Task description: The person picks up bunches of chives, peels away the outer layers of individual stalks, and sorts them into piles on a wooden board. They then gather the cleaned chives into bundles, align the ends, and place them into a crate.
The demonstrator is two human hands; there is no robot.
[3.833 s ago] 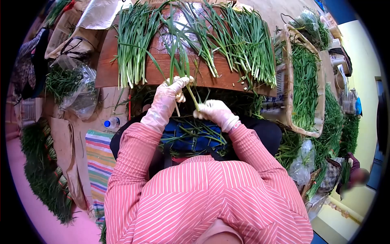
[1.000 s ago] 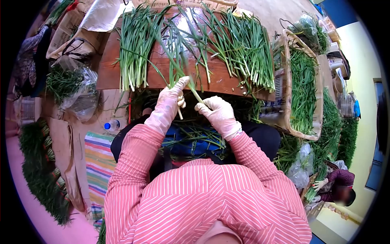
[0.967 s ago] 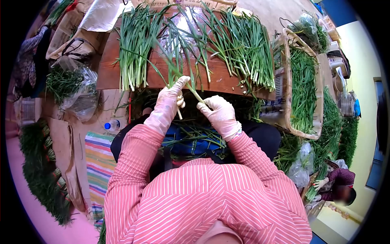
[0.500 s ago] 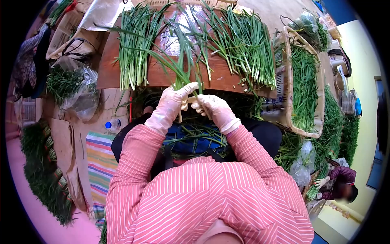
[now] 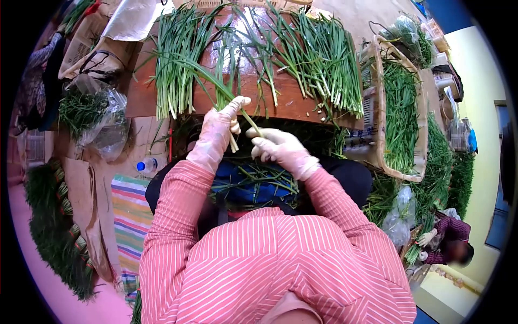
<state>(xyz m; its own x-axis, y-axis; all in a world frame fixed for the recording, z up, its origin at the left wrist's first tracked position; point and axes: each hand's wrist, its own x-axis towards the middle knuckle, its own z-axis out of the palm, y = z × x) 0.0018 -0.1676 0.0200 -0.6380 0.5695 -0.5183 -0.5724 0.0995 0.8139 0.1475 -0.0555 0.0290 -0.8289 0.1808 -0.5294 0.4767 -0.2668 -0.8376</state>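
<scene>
My left hand (image 5: 220, 125), in a whitish glove, is closed around a few garlic chives (image 5: 211, 80) at the table's near edge. Their leaves fan up and left over the wood, and pale stem ends stick out below the fist. One chive stalk (image 5: 250, 122) slants down to the right, its pale end at the fingertips of my gloved right hand (image 5: 280, 150), which are pinched together. On the brown table (image 5: 253, 89) lie a pile of chives (image 5: 178, 70) at the left and a bigger pile (image 5: 329, 65) at the right. Loose trimmings (image 5: 253, 181) cover my lap.
A long basket of greens (image 5: 382, 135) stands right of the table. Plastic bags (image 5: 110, 127) with greens and a blue-capped bottle (image 5: 147, 166) are at the left. Tied bundles (image 5: 51, 227) line the far left floor. Another person (image 5: 450, 237) handles greens at the lower right.
My hands have drawn apart: the left shifted slightly left, the right lower. A single stalk now stretches slantwise between them, and the held leaves lean further left.
</scene>
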